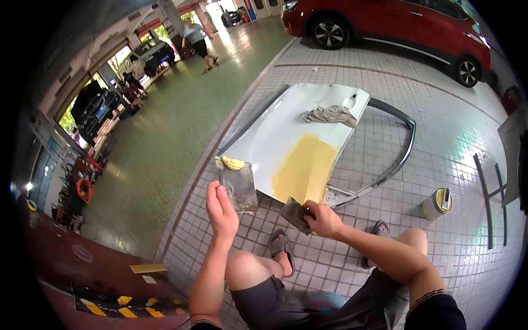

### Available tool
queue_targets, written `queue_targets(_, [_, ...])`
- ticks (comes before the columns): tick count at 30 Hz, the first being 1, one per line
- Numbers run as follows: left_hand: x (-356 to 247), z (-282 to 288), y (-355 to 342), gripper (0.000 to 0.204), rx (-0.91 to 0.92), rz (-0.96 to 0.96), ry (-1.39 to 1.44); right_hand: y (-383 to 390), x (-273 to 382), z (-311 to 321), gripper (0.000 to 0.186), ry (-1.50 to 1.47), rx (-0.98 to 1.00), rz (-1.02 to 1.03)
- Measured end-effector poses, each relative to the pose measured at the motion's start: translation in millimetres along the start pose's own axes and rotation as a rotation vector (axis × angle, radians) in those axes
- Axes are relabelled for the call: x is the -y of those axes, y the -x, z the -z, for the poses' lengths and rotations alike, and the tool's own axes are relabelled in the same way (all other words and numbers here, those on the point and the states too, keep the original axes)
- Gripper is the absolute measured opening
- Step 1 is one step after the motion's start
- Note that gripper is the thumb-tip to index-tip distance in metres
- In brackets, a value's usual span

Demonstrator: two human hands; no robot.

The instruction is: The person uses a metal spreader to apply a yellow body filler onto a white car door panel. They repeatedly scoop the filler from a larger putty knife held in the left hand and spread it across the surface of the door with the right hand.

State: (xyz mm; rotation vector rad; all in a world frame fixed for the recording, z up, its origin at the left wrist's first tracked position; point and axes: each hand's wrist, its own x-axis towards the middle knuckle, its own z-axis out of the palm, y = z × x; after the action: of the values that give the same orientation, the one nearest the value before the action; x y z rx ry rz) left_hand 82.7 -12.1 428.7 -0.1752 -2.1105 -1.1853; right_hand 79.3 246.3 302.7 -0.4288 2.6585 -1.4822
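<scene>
Here, the left fingers [215, 197] clamp a grey plate [237, 188] bearing yellow paste [233, 164], the right fingers [312, 208] a dark scraper [295, 214].

The white door panel [283, 113] looks smooth and glossy, its yellow patch [305, 168] matt, the grey plate [238, 186] scuffed.

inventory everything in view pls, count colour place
Car door: 1, white, tan patch; tiled floor, centre
Rag: 1, grey, on door
Plate: 1, grey, centre-left
Putty: 1 lump, yellow, on plate
Spreader: 1, dark, lower centre
Can: 1, pale with yellow rim, right
Strips: at least 2, dark, far right
SUV: 1, red, upper right
Other vehicles: several, mixed colours, upper left
Walking person: 1, grey top, upper left
Striped band: 1, black, yellow, lower left
Sandals: 2, grey, lower centre
Legs: 2, bare, below
Left hand: 1, bare, gripping plate
Right hand: 1, bare, gripping spreader
</scene>
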Motion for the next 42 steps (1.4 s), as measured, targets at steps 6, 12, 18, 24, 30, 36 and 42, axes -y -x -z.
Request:
queue_targets(6, [-26, -66, -7, 0.023, 0.071, -0.041, -0.011, -19, -32, 3, 0.036, -0.153, -0.132, -0.17])
queue_targets(12, [-8, -99, 25, 0.022, 0.087, 0.029, -0.034, -31, -56, 1, 0.043, -0.161, -0.087, -0.177])
queue_targets(18, [2, -97, 12, 0.023, 0.068, 0.042, -0.026, 3, -66, -24, 0.04, -0.007, 0.339, -0.087])
queue_targets(24, [27, -84, 9, 0.03, 0.095, 0.13, -0.093, 3, -44, -23, 0.037, 0.053, 0.505, -0.067])
queue_targets(30, [41, -86, 31, 0.029, 0.119, 0.114, -0.105, 0, -46, -29, 0.032, -0.105, 0.27, -0.115])
queue_targets(36, [37, -83, 41, 0.024, 0.08, 0.105, -0.093, -8, -37, -32, 0.028, -0.452, 0.209, -0.16])
queue_targets(42, [30, -80, 39, 0.022, 0.055, 0.033, -0.098, -4, -23, -29, 0.025, -0.666, 0.028, -0.207])
